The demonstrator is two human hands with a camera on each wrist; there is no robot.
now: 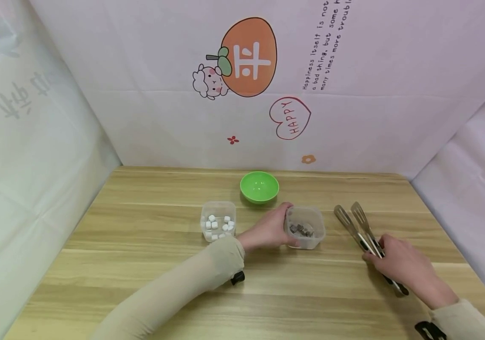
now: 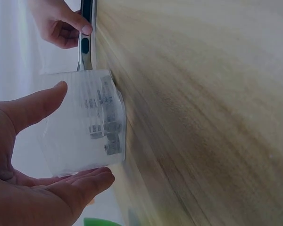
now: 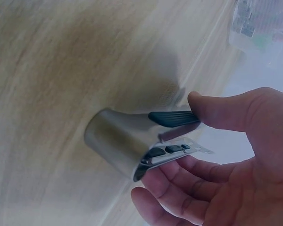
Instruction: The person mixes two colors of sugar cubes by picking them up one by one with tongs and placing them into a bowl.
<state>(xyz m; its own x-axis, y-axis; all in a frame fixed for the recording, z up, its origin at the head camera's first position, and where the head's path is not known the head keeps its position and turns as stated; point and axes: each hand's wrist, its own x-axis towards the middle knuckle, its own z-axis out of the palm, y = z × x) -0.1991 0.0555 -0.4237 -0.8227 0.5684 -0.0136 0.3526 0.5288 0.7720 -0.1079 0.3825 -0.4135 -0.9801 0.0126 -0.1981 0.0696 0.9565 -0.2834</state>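
My left hand [image 1: 271, 227] spans a clear plastic container [image 1: 318, 231], thumb on the near side and fingers on the far side. Several dark grey cubes [image 1: 301, 230] lie in its bottom; in the left wrist view they show through the wall [image 2: 108, 127]. In my right hand [image 1: 404, 259] is a pair of metal tongs [image 1: 351, 225] with dark grip pads, pinched between thumb and fingers. The two tong arms spread apart toward the far side of the table. The right wrist view shows the bent metal end of the tongs [image 3: 118, 141] close over the wood.
A second clear container [image 1: 218, 208] with several white cubes [image 1: 211, 222] stands left of my left hand, partly behind the sleeve. Behind both containers sits a green bowl [image 1: 259, 188]. Printed white cloth [image 1: 161, 127] closes off the wooden table's [image 1: 153, 189] back and sides.
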